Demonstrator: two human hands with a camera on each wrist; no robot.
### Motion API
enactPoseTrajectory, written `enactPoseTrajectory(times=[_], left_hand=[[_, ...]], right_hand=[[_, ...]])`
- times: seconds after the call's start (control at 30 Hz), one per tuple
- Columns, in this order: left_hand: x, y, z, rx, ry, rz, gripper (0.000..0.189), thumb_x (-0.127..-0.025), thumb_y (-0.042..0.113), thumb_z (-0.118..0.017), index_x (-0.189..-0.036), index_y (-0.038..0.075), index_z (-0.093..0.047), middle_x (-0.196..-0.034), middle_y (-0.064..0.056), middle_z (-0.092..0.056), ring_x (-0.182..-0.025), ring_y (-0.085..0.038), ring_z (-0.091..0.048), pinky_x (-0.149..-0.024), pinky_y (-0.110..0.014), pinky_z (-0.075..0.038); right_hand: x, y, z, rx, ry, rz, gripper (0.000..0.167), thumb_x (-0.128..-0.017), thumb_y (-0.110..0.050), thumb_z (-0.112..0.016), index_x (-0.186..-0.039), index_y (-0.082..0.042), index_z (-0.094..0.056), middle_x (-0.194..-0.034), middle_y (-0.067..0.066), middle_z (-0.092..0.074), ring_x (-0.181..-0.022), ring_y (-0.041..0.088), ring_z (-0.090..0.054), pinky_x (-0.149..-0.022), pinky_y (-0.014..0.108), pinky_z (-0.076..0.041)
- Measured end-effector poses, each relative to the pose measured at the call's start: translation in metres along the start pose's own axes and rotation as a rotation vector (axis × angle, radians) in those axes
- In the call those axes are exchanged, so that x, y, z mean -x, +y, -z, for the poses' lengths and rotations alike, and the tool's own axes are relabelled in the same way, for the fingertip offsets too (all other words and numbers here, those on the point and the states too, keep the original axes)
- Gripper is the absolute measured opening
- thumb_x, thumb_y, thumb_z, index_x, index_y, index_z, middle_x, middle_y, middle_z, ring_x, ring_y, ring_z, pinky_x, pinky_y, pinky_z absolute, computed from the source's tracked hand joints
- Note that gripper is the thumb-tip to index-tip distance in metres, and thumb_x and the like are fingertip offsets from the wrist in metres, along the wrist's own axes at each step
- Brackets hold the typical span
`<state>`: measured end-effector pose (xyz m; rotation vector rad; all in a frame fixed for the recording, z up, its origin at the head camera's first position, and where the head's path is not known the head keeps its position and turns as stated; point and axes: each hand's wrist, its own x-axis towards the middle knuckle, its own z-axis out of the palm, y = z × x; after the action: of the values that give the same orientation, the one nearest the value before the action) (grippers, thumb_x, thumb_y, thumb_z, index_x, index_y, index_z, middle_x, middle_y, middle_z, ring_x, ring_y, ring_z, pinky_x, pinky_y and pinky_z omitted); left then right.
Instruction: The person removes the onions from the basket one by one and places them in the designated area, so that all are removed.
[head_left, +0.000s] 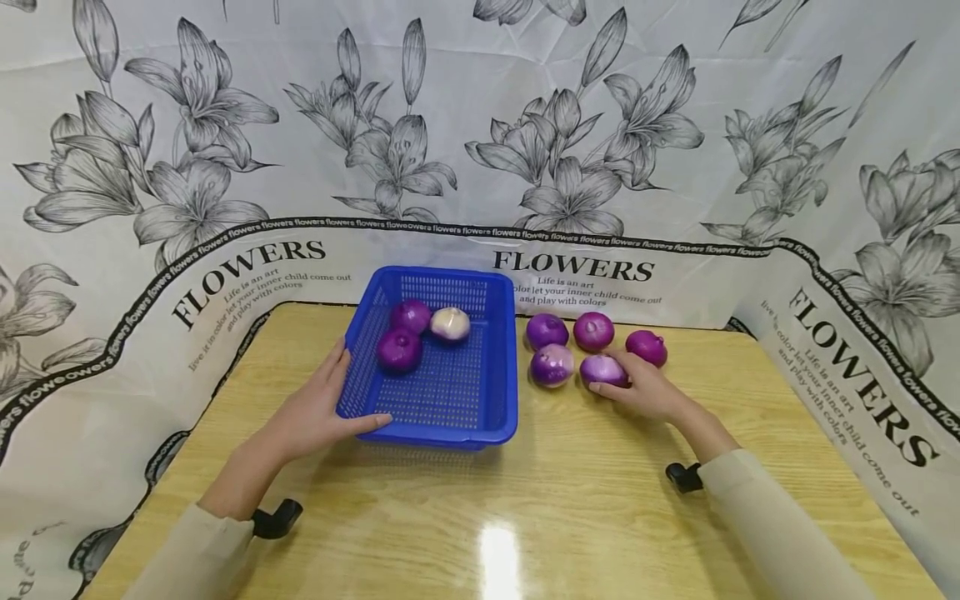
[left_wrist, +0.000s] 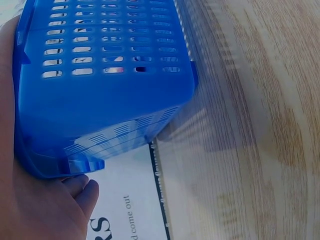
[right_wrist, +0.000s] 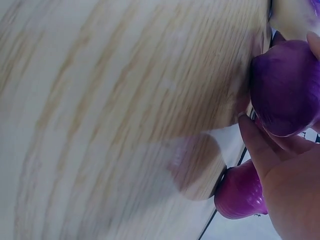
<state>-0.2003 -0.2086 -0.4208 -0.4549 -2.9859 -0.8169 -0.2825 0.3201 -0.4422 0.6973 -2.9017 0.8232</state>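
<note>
My left hand (head_left: 318,404) grips the near left corner of a blue plastic basket (head_left: 498,417), its thumb along the front rim and its fingers at the left side. In the left wrist view the basket's slotted wall (left_wrist: 105,100) fills the upper left, with fingertips (left_wrist: 87,195) bent beneath the rim. Inside the basket lie two purple onions (head_left: 399,350) and a whitish onion (head_left: 450,323). To its right, my right hand (head_left: 651,387) holds a purple-and-white onion (head_left: 602,369) between thumb and fingers. That onion (right_wrist: 285,90) sits between the fingers in the right wrist view, close to the table.
Around the right hand several other onions stand on the wooden table (head_left: 420,517): a dark purple one (head_left: 547,332), a magenta one (head_left: 593,331), a half-pale one (head_left: 551,366) and another magenta one (head_left: 647,347). A flower-printed curtain (head_left: 450,125) borders the table's back and sides.
</note>
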Motion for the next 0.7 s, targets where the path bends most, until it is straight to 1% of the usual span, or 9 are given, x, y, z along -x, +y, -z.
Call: enactPoseTrajectory(times=[0.1,0.27,0.37,0.43,0.53,0.7], left_hand=[[0.001,0.0,-0.001,0.004,-0.002,0.002,0.132,-0.079,0.08,-0.066,-0.164,0.003,-0.001,-0.172,-0.012,0.006,-0.154,-0.045,-0.014,-0.117,-0.066,-0.026],[0.001,0.0,0.0,-0.003,-0.005,0.007,0.132,-0.08,0.08,-0.065,-0.163,0.001,-0.001,-0.172,-0.013,0.007,-0.155,-0.044,-0.012,-0.118,-0.065,-0.024],[0.001,0.0,0.0,-0.005,-0.006,0.006,0.132,-0.08,0.081,-0.065,-0.163,0.001,-0.002,-0.172,-0.013,0.007,-0.155,-0.044,-0.011,-0.118,-0.064,-0.024],[0.001,0.001,0.0,-0.004,-0.007,0.006,0.132,-0.08,0.081,-0.065,-0.163,0.0,-0.002,-0.172,-0.013,0.007,-0.155,-0.044,-0.012,-0.118,-0.064,-0.024],[0.001,0.001,0.0,-0.001,-0.007,0.004,0.132,-0.079,0.081,-0.065,-0.163,0.0,-0.002,-0.172,-0.014,0.006,-0.155,-0.044,-0.012,-0.118,-0.064,-0.025],[0.001,0.0,0.0,0.003,-0.004,0.002,0.133,-0.079,0.081,-0.066,-0.163,0.001,-0.002,-0.172,-0.013,0.006,-0.155,-0.044,-0.012,-0.119,-0.063,-0.024]], right_hand=[[0.001,-0.001,-0.001,-0.016,-0.006,0.002,0.068,-0.095,-0.036,-0.075,-0.144,0.004,-0.049,-0.13,0.023,-0.062,-0.119,0.04,-0.061,-0.102,0.06,-0.048],[0.004,-0.008,0.006,-0.023,-0.005,0.025,0.068,-0.095,-0.031,-0.076,-0.143,0.007,-0.049,-0.128,0.024,-0.061,-0.117,0.041,-0.061,-0.099,0.06,-0.05],[0.007,-0.012,0.011,-0.013,-0.009,0.016,0.071,-0.095,-0.03,-0.075,-0.146,0.01,-0.045,-0.133,0.029,-0.057,-0.121,0.045,-0.057,-0.1,0.062,-0.048],[0.009,-0.014,0.014,0.007,-0.016,0.01,0.073,-0.096,-0.03,-0.074,-0.148,0.009,-0.042,-0.139,0.031,-0.054,-0.126,0.048,-0.053,-0.103,0.063,-0.046],[0.011,-0.018,0.018,0.038,-0.027,0.007,0.076,-0.097,-0.033,-0.072,-0.151,0.009,-0.038,-0.146,0.032,-0.048,-0.134,0.051,-0.046,-0.109,0.066,-0.039],[0.014,-0.026,0.023,0.058,-0.039,0.014,0.076,-0.097,-0.034,-0.072,-0.152,0.007,-0.038,-0.148,0.032,-0.045,-0.139,0.051,-0.038,-0.114,0.068,-0.029]])
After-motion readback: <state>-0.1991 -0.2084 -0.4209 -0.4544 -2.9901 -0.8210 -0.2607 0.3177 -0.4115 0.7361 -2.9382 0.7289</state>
